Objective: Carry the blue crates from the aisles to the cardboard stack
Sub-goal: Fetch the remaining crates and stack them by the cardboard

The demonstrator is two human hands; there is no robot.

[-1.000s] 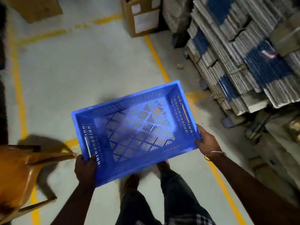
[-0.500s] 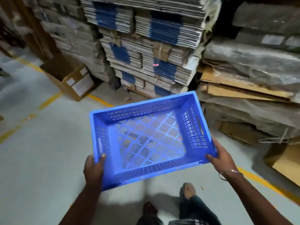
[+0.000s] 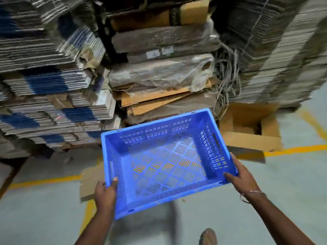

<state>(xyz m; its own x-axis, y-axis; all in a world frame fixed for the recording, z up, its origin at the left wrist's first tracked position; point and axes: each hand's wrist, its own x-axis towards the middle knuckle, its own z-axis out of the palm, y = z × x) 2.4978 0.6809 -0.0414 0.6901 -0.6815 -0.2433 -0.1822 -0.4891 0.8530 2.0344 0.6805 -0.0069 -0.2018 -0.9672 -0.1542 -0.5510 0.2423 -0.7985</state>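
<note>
An empty blue crate [image 3: 159,144] with slotted walls and a lattice floor hangs in front of me above the ground, its far end toward the cardboard stack [image 3: 159,75]. My left hand [image 3: 106,191] grips the crate's near left corner, thumb over the rim. My right hand [image 3: 242,177] clasps the near right corner and wears a thin bangle at the wrist. The stack of flattened brown cardboard, partly wrapped in plastic, rises just beyond the crate's far edge.
Tall bundles of flat white-and-blue cartons [image 3: 44,96] stand to the left and grey bundles [image 3: 283,50] to the right. An open cardboard box [image 3: 251,128] lies on the floor at the right. A loose cardboard sheet [image 3: 90,181] and yellow floor lines [image 3: 292,150] are underfoot.
The view has swung from the open aisle floor to face the cardboard stack, which is now much closer. Both hands keep their grip on the crate.
</note>
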